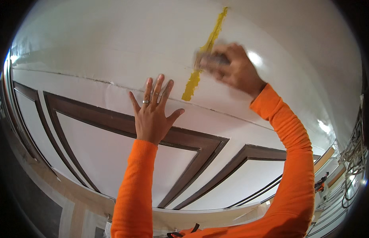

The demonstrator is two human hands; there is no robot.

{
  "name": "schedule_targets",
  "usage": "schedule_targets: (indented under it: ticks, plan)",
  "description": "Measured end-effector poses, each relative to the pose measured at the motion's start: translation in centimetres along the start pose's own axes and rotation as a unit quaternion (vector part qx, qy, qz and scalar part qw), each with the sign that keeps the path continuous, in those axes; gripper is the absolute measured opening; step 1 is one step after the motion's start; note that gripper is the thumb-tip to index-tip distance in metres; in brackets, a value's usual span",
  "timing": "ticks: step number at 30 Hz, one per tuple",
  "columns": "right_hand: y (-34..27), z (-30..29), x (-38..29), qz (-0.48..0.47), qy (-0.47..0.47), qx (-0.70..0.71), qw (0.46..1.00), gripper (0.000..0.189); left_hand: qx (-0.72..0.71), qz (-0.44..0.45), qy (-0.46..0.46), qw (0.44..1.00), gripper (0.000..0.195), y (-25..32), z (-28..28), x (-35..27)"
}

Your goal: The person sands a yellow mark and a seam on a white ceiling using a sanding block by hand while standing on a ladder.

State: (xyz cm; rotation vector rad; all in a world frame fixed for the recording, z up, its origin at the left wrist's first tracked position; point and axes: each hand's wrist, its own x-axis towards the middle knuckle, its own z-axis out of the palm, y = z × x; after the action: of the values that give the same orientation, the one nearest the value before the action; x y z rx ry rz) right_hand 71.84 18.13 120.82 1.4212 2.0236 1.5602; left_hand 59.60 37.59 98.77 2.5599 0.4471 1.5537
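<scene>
Fingers spread, my left hand (pixel 153 111) lies against the pale panel surface (pixel 113 38), across a thin seam and above a brown frame moulding. It holds nothing and wears a ring. My right hand (pixel 232 67) is blurred and grips a small dark object (pixel 221 59), whose kind I cannot tell. That object is at a strip of yellow filler (pixel 191 84), which runs up the pale surface and is partly hidden by the hand. Both arms wear orange sleeves.
Brown mouldings (pixel 214 144) frame white panels (pixel 125 157) below the seam (pixel 232 115). At the far right hang bundled cables (pixel 352 151). A person (pixel 321 182) in dark and orange clothing is in the distance at the lower right.
</scene>
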Motion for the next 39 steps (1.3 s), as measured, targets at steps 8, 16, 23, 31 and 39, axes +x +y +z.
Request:
schedule_targets:
  ticks: [8, 16, 23, 31, 39]
  plan:
    - [2.1, -0.8, 0.5, 0.045, 0.048, -0.021, 0.998, 0.045, -0.003, 0.003, 0.01, 1.0, 0.092, -0.1, 0.2, 0.0]
    - [2.9, -2.1, 0.8, 0.127, 0.059, -0.053, 0.989, 0.044, -0.012, 0.004, 0.017, 1.0, 0.09, -0.2, 0.0, 0.2]
    - [2.8, -1.1, 1.1, 0.068, 0.049, -0.035, 0.996, 0.044, -0.009, 0.008, 0.018, 1.0, 0.091, -0.4, 0.3, -0.1]
    - [2.9, -1.2, 1.0, 0.111, 0.065, -0.044, 0.991, 0.045, -0.024, 0.001, 0.018, 1.0, 0.091, 0.2, 0.6, 0.0]
    - [2.0, -0.8, 1.8, 0.136, 0.09, -0.039, 0.986, 0.038, -0.033, 0.002, 0.017, 0.999, 0.091, -0.3, 0.5, -0.4]
